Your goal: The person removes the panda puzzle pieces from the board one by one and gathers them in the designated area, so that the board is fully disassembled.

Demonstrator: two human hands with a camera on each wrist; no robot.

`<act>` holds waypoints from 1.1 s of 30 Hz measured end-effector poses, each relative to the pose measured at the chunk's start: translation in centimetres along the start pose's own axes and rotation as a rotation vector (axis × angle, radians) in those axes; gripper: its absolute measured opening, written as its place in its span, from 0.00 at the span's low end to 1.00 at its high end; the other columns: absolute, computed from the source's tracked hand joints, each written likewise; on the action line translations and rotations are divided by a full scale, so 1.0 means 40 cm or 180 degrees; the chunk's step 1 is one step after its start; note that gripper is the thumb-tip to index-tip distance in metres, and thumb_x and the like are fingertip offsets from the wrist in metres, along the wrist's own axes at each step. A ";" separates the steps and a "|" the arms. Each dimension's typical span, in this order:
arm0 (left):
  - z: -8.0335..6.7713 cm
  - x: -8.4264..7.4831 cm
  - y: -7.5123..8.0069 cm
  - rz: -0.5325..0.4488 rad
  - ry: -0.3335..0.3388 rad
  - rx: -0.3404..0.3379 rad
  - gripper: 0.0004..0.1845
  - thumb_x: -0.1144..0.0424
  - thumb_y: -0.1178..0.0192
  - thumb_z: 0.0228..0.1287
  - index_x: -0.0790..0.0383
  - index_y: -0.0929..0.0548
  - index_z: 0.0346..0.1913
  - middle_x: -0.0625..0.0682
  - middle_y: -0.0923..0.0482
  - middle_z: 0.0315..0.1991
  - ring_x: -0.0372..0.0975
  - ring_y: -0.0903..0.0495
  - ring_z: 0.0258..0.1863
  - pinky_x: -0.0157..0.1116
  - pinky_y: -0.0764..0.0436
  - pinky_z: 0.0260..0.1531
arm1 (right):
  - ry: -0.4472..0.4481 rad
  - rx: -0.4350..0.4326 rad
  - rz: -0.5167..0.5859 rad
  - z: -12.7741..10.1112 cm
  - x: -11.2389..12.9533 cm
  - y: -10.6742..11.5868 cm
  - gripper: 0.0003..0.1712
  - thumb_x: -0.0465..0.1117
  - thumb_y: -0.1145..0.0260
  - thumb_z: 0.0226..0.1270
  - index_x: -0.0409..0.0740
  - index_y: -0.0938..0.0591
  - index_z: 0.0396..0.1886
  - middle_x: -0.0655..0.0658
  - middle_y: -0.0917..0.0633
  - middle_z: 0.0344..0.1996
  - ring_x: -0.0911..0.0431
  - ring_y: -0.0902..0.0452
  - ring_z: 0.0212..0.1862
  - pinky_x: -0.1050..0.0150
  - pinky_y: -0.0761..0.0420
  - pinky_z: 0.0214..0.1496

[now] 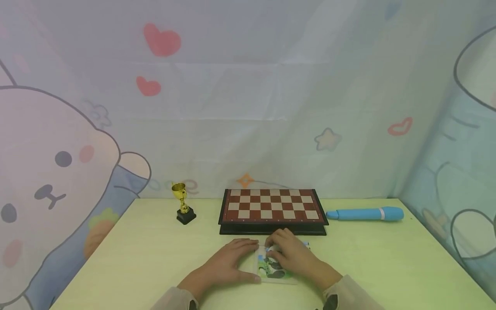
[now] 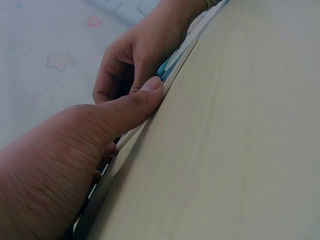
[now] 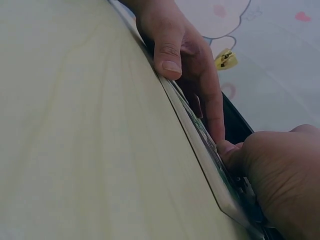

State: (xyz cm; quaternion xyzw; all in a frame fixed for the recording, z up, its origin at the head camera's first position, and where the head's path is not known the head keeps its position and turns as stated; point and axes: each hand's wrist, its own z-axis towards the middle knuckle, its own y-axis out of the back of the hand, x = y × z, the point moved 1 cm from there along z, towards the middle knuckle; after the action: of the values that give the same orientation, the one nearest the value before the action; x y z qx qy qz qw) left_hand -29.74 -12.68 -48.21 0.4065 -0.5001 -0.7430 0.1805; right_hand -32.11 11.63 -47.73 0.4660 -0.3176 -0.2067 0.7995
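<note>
I see a flat picture card (green, white and black print, its motif too small to read) lying on the pale table, just in front of the chessboard and near the table's front edge. My left hand rests flat on the card's left side, fingers straight and pointing right; in the left wrist view the thumb presses along the card's near edge. My right hand lies over the card's right part with its fingers curled down onto the top; the right wrist view shows a fingertip pinching at the card's rim, though I cannot tell how firm the hold is. The two hands touch above the card.

The chessboard is a closed, dark-framed case with brown and cream squares. To its left stands a small gold trophy on a black base, upright. To its right lies a blue cylindrical device, lengthwise along the table's back edge. A printed fabric backdrop with hearts, stars and a cartoon rabbit encloses the table.
</note>
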 end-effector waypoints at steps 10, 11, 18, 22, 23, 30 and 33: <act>0.001 0.003 -0.003 -0.0013 -0.0021 -0.0029 0.48 0.24 0.40 0.54 0.46 0.30 0.74 0.41 0.35 0.74 0.41 0.39 0.74 0.53 0.37 0.72 | 0.0085 -0.0074 -0.0059 0.002 -0.005 0.002 0.10 0.47 0.29 0.68 0.53 0.19 0.45 0.58 0.21 0.45 0.63 0.29 0.45 0.62 0.19 0.48; 0.002 0.004 -0.003 -0.0008 -0.0026 -0.0035 0.48 0.23 0.40 0.54 0.46 0.30 0.74 0.40 0.35 0.74 0.41 0.39 0.74 0.53 0.37 0.72 | 0.0072 -0.0074 -0.0048 0.002 -0.006 0.001 0.10 0.47 0.29 0.68 0.54 0.19 0.45 0.59 0.21 0.45 0.63 0.29 0.45 0.62 0.19 0.48; 0.002 0.004 -0.002 -0.0035 0.0004 0.0006 0.48 0.23 0.40 0.53 0.45 0.30 0.74 0.40 0.36 0.74 0.41 0.40 0.74 0.53 0.38 0.72 | -0.0089 0.0018 0.0231 0.000 -0.013 -0.001 0.12 0.49 0.30 0.69 0.53 0.20 0.48 0.59 0.20 0.47 0.63 0.26 0.48 0.59 0.19 0.52; 0.001 0.001 -0.002 -0.0052 0.0013 0.0015 0.48 0.23 0.40 0.53 0.45 0.30 0.74 0.40 0.36 0.74 0.41 0.40 0.74 0.53 0.38 0.72 | -0.0148 0.0028 0.0313 0.000 -0.017 0.000 0.13 0.49 0.30 0.69 0.53 0.19 0.48 0.59 0.20 0.46 0.62 0.26 0.48 0.59 0.19 0.53; 0.001 0.001 -0.002 -0.0053 0.0007 0.0005 0.48 0.23 0.40 0.53 0.45 0.30 0.74 0.40 0.36 0.74 0.42 0.40 0.74 0.54 0.38 0.72 | -0.0151 0.0027 0.0324 0.000 -0.017 0.001 0.13 0.49 0.30 0.69 0.52 0.19 0.48 0.59 0.20 0.46 0.62 0.26 0.47 0.59 0.19 0.52; 0.000 0.000 0.001 -0.0100 0.0048 0.0019 0.48 0.23 0.40 0.54 0.45 0.30 0.74 0.41 0.36 0.74 0.42 0.40 0.75 0.55 0.38 0.72 | -0.0208 0.0087 0.0327 -0.001 -0.017 0.007 0.13 0.52 0.31 0.69 0.53 0.18 0.48 0.60 0.19 0.40 0.64 0.30 0.38 0.66 0.22 0.40; 0.001 -0.002 0.003 -0.0142 0.0084 0.0055 0.48 0.23 0.40 0.53 0.44 0.31 0.74 0.41 0.36 0.74 0.43 0.40 0.75 0.56 0.38 0.71 | -0.0207 0.0098 0.0339 -0.001 -0.019 0.009 0.13 0.53 0.31 0.69 0.53 0.17 0.47 0.60 0.20 0.38 0.65 0.31 0.36 0.68 0.23 0.37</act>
State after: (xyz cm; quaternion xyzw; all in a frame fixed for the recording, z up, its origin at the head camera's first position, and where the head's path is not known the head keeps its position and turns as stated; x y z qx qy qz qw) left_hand -29.75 -12.65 -48.06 0.4289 -0.4949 -0.7371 0.1670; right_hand -32.62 12.31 -47.67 0.4537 -0.3709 -0.1740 0.7914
